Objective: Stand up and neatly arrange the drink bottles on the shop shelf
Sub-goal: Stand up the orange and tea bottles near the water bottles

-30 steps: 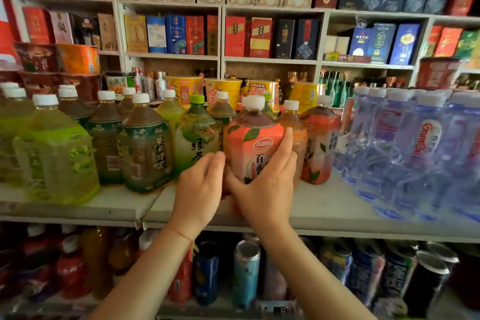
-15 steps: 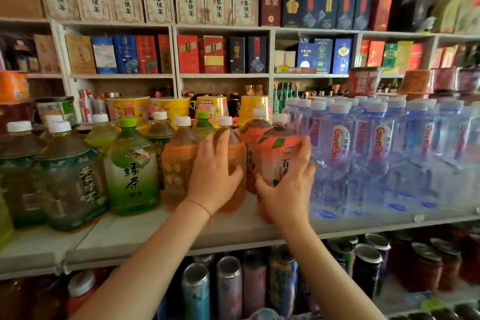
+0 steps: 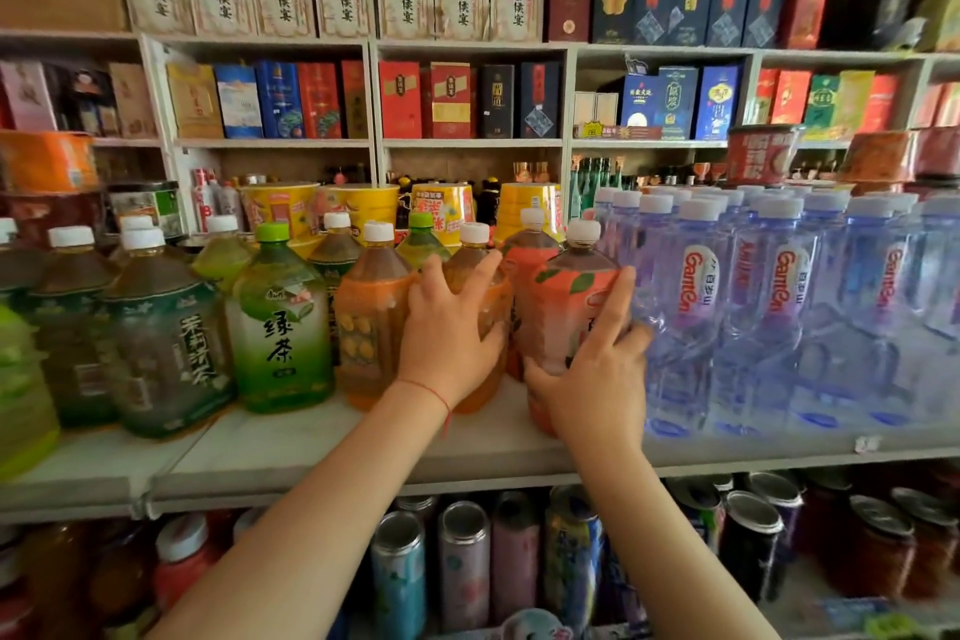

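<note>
A peach-label bottle (image 3: 563, 307) with a white cap stands on the shop shelf (image 3: 322, 452), near the front edge and about midway along it. The right hand (image 3: 597, 379) is wrapped round its lower right side, fingers (image 3: 618, 307) spread up the label and thumb low at the front, clamped on it. Its right flank touches the first of the water bottles (image 3: 691, 317), which fill the shelf's right end in tight rows.

Just left, an amber bottle (image 3: 480, 307) stands slightly further back. The left hand (image 3: 447, 333) lies over its front with fingers curled round the shoulder, gripping it. Left again come an orange bottle (image 3: 369, 322), a green tea bottle (image 3: 280, 327) and darker tea bottles (image 3: 161, 343), running toward the shelf's left end. Cans (image 3: 462, 561) stand on the shelf below.

The step seems to be squaring these two bottles into the front row. To do it well, slide each along the shelf rather than lifting, keep it upright with a low grip, turn the label to face out, and line the bases with the green tea bottle's front. Pushing right too hard could nudge the water bottles out of line.
</note>
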